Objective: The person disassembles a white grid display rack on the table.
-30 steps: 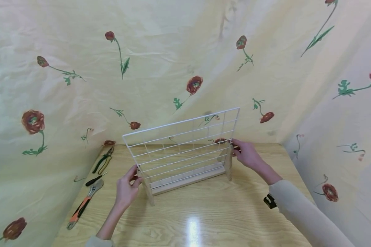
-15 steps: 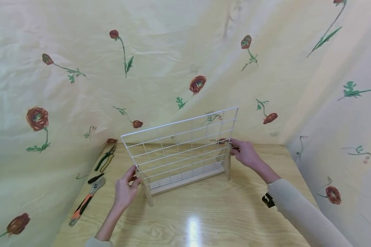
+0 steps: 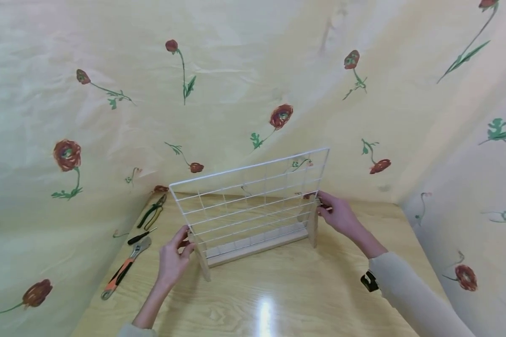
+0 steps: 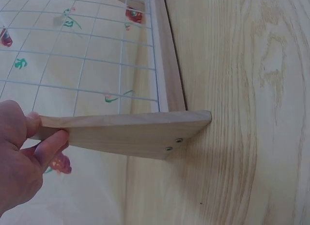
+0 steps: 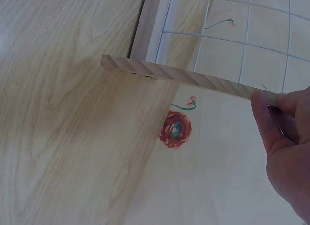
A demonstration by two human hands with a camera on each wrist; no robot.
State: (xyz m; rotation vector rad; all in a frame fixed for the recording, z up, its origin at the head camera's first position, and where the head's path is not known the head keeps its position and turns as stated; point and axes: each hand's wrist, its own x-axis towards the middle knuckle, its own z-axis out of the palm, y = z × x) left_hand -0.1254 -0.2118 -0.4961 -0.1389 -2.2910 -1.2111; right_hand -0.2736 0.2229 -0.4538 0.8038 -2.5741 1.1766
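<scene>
In wrist views only, panel screws (image 4: 179,140)

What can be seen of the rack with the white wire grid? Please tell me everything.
The rack has a white wire grid with rectangular openings; its left panel, right panel and low crossbar look like pale wood. Two metal-looking fasteners show low on the left panel. It stands on the table, its right end farther back. The left hand pinches the left panel's upper end, the right hand the right panel's.
</scene>
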